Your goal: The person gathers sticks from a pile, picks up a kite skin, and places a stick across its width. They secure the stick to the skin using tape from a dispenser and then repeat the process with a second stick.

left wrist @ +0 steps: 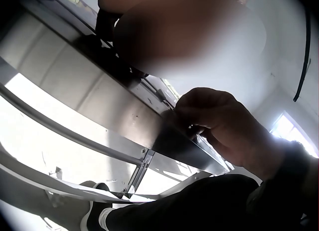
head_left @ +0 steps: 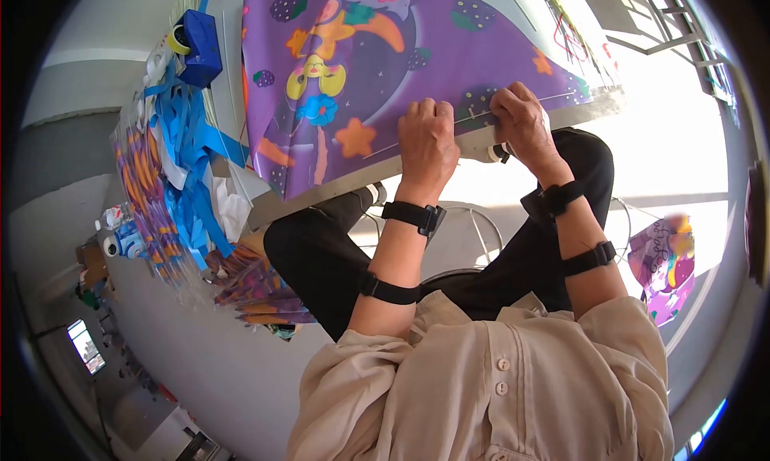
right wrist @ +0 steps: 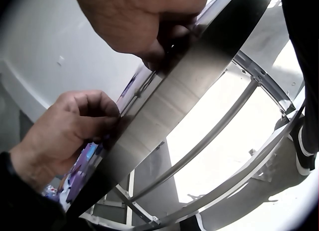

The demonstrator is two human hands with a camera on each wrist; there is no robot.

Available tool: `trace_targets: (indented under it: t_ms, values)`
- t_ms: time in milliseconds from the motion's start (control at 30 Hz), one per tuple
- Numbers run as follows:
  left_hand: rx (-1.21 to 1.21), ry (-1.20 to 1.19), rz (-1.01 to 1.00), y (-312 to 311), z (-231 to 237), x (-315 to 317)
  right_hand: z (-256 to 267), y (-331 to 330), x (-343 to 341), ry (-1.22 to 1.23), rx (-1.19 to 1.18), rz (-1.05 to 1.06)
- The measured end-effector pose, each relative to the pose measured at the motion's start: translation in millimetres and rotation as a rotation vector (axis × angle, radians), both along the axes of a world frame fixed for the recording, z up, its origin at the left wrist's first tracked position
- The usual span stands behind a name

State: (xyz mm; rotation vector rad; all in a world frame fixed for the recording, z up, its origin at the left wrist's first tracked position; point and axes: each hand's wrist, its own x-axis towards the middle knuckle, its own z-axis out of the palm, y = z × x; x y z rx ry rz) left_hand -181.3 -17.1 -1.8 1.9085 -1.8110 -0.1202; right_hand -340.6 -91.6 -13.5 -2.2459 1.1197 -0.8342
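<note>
A purple printed sheet (head_left: 449, 76) with cartoon figures, stars and flowers lies over the table, a thin pale line running along its near edge. At that edge the left hand (head_left: 429, 148) has its fingers curled down and pinches the sheet. The right hand (head_left: 525, 128) pinches the same edge a short way to the right. The right wrist view shows the left hand (right wrist: 65, 134) with thumb and forefinger together at the edge, beside the larger right hand (right wrist: 144, 26). In the left wrist view the right hand (left wrist: 224, 124) is at the edge; fingertips are partly hidden.
At the table's left are a blue tape dispenser (head_left: 200, 50), blue strips (head_left: 188, 124) and a hanging stack of printed pieces (head_left: 140, 180). The table's metal edge (right wrist: 159, 111) runs above the person's legs (head_left: 321, 244). Another printed piece (head_left: 664, 264) is at the right.
</note>
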Motion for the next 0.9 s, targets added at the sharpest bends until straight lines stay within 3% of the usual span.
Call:
trace_targets:
  t_ms: [900]
  values:
    - [-0.006, -0.001, -0.011, -2.0, 1.0, 1.8, -0.4, 1.4, -1.7, 0.082, -0.105, 0.026]
